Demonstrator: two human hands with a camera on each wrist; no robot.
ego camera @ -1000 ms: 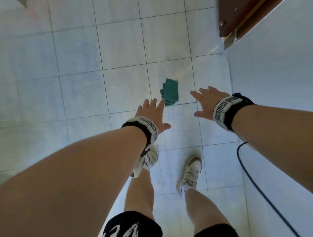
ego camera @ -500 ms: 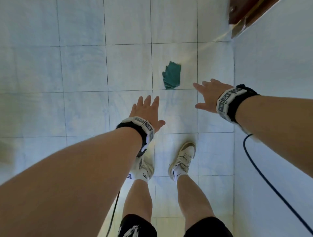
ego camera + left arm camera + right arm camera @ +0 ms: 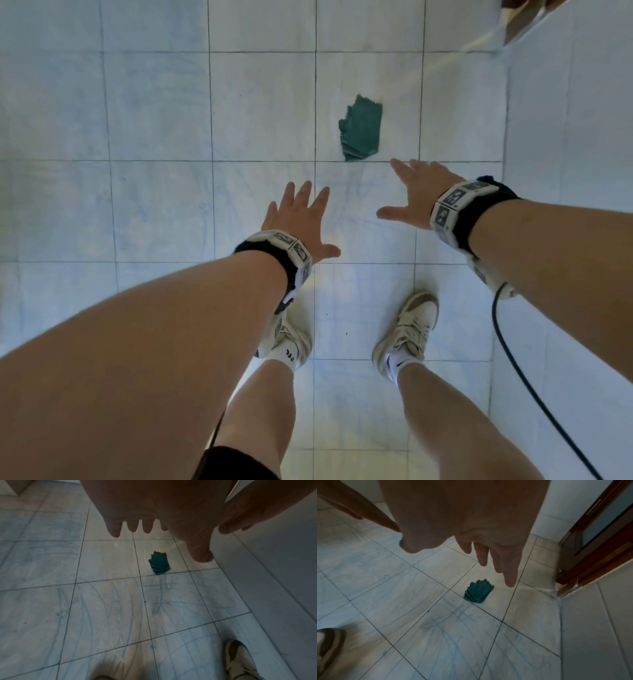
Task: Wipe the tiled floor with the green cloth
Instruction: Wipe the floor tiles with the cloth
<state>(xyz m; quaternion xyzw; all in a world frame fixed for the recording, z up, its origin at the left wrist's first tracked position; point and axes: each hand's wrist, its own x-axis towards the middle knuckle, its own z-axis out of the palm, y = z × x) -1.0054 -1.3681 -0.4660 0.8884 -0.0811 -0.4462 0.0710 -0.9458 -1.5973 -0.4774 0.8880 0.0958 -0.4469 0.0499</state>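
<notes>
- The green cloth lies crumpled on the tiled floor, touching a grout line, well below both hands.
- Left hand: fingers spread, holding nothing.
- Right hand: likewise splayed and empty (the nearer one to the cloth).

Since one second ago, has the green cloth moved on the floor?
No. The green cloth still lies on the same tile, its near end at the same grout line; only the camera view shifted.
</notes>
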